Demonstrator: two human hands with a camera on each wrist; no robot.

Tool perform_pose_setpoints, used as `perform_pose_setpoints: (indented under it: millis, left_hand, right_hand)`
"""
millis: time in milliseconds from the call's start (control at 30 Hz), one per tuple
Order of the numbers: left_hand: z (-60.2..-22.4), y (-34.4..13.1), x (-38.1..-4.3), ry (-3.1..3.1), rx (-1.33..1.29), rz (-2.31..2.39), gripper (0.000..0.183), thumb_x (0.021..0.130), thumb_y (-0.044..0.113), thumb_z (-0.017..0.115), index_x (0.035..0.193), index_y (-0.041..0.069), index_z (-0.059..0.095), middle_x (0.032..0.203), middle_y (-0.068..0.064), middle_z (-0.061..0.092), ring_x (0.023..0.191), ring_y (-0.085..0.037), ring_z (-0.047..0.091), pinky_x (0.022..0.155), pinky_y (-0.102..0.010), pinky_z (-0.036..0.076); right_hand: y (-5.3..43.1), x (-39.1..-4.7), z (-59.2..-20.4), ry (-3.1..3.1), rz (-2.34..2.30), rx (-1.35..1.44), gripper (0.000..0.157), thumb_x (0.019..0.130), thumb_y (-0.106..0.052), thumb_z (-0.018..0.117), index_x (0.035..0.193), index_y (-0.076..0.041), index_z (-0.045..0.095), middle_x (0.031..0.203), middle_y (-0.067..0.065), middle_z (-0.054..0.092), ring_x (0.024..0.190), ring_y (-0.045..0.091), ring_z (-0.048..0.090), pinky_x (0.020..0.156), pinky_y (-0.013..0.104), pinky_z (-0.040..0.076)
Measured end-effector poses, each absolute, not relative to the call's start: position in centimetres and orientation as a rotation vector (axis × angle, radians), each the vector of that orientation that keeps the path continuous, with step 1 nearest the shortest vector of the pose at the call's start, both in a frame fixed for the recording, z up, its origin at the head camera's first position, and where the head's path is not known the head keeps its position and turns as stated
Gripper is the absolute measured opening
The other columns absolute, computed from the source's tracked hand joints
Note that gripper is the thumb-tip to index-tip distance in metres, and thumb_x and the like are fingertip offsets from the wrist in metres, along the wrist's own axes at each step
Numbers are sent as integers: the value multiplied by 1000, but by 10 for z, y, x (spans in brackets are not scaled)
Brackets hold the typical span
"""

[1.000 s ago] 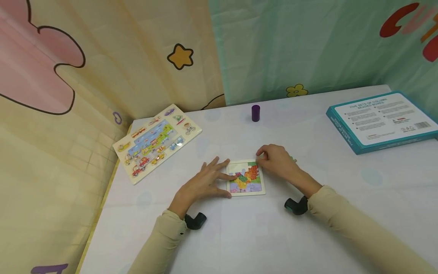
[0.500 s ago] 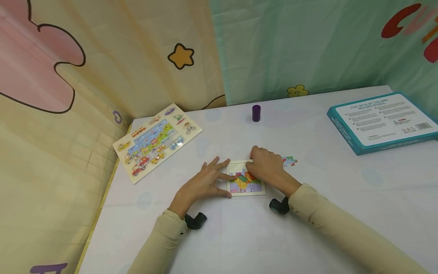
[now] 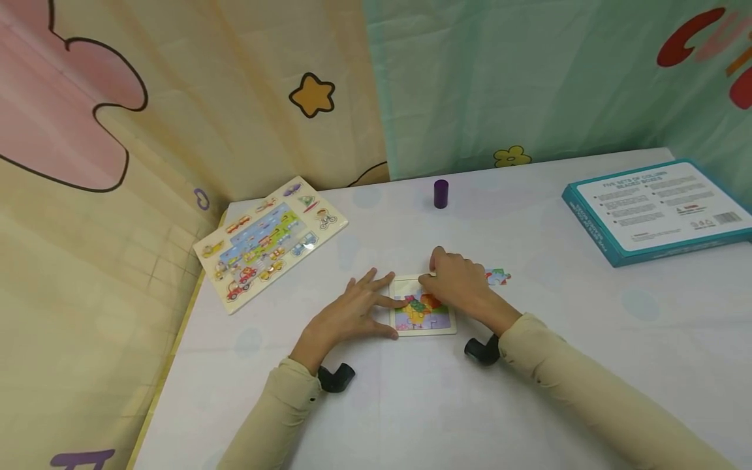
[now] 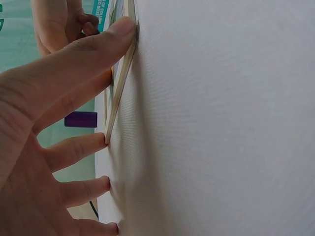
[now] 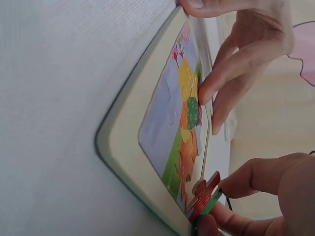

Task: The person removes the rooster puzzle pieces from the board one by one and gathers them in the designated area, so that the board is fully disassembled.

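Note:
A small jigsaw puzzle (image 3: 440,330) in a pale wooden frame lies on the white table, most of its colourful picture filled in. My left hand (image 3: 356,309) rests spread at its left side, the thumb on the near corner and one fingertip on the picture. Over the upper right corner, my right hand (image 3: 461,281) pinches a red and green puzzle piece (image 5: 203,200). That piece stands tilted against the board in the right wrist view; in the head view the hand hides it. Beside the right hand lies loose puzzle material (image 3: 498,277), blue, green and red, partly covered.
A larger vehicle picture board (image 3: 270,245) lies at the back left. A purple cylinder (image 3: 440,194) stands upright behind the puzzle. At the right is a teal box (image 3: 660,209) with printed text. Patterned curtains (image 3: 376,85) rise behind the table.
My right hand has moved left onto the puzzle's upper right corner, uncovering the loose puzzle material on the table. In the last half second it has barely shifted. The left hand has stayed still.

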State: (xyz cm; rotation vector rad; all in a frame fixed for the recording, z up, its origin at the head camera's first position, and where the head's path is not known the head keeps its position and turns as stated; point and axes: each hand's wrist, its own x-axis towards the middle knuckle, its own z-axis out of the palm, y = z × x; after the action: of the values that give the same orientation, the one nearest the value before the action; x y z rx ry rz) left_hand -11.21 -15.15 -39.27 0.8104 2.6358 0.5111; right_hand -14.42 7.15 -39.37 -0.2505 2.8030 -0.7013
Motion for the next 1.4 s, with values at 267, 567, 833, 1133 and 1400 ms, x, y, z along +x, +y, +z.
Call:
perform_pose_setpoints:
  millis: [267,567,833,1133,1400]
  left_hand:
    - [-393,-152,-112,2638,811,510,60,73,47,83,128,27,67,159,-7,29,148,-38,12,111,-67,14]
    - [-393,-152,-112,2641,819,511,62,73,47,83,129,27,66,159,-8,29,148,-39,12,112,-67,14]
    - [-392,-152,-111,2639,810,522,61,73,47,84,129,27,67,159,-7,29,148,-38,12,112,-67,13]
    - [-394,-153,-111,2632,806,534,62,73,47,84,129,27,66,160,-6,28,149,-37,11,113,-66,11]
    - [-394,-152,-111,2638,812,551,62,72,45,85,129,26,67,159,-7,29,149,-37,11,113,-65,10]
  right_hand:
    - [82,-149,-395,2790,-842,-448,12,89,-19,64,89,-8,69,82,5,56,72,20,52,59,31,43]
    - [94,-143,-395,2736,-1009,-585,11,90,-13,66,97,-9,72,87,3,65,72,17,55,66,30,47]
    - [107,-136,-394,2735,-1090,-627,16,89,-11,72,104,-10,77,91,3,72,70,15,57,65,30,48]
    - [118,-138,-394,2665,-1231,-456,15,89,-12,73,102,-10,79,97,3,75,76,18,53,65,30,44]
    - [166,-135,-394,2733,-1181,-312,18,91,-13,69,106,-8,78,99,10,74,69,20,47,53,26,34]
